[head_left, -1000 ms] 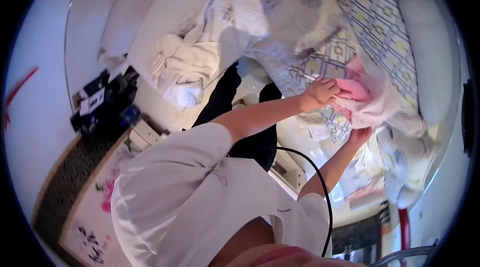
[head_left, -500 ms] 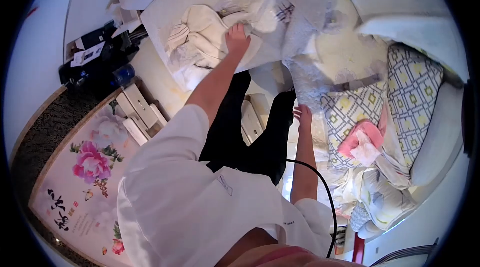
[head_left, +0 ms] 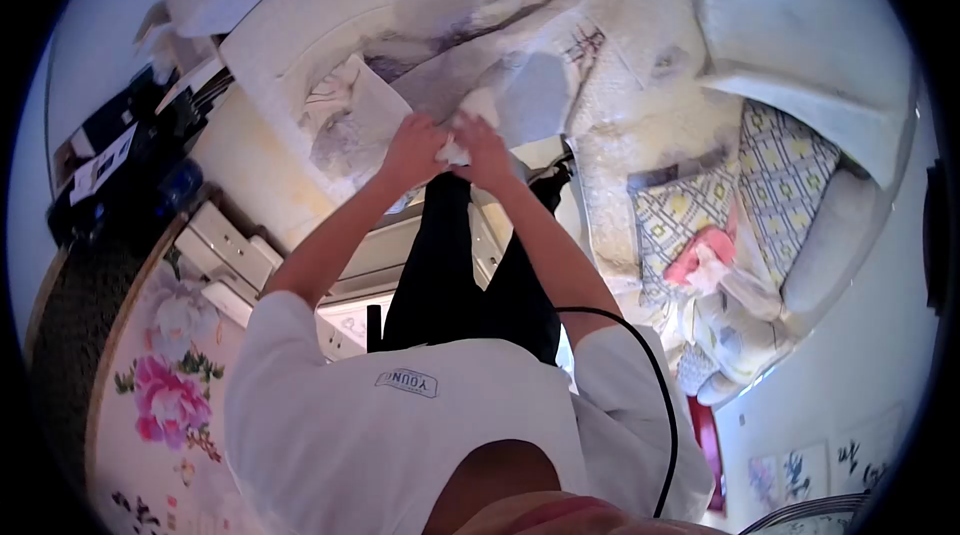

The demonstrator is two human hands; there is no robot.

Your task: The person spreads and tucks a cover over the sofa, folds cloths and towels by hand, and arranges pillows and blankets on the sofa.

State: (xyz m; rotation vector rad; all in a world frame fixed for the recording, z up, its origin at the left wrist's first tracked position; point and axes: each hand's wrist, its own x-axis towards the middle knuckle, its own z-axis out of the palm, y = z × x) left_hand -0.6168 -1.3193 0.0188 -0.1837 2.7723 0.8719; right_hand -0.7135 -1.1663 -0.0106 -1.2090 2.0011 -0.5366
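My left hand (head_left: 415, 147) and my right hand (head_left: 482, 150) are close together in front of my legs, at the near edge of a pale sofa-like seat. Both are closed on a small bunched white piece of a garment (head_left: 455, 153); the right fingers are slightly blurred. The pale garment (head_left: 375, 100) lies loosely over the seat around my hands, with a striped part at its left. A grey-white section (head_left: 535, 90) spreads out to the right of my hands. Its exact kind is hard to make out.
Patterned cushions (head_left: 785, 185) and a pink item (head_left: 700, 255) with white cloth lie on the right. At left are a flowered tabletop (head_left: 170, 405), white drawers (head_left: 230, 245) and dark boxes (head_left: 105, 170). A black cable (head_left: 655, 385) hangs beside my right arm.
My right hand has come up from beside my leg to meet my left hand. My left hand has moved toward me, and the garment has been shifted and spread.
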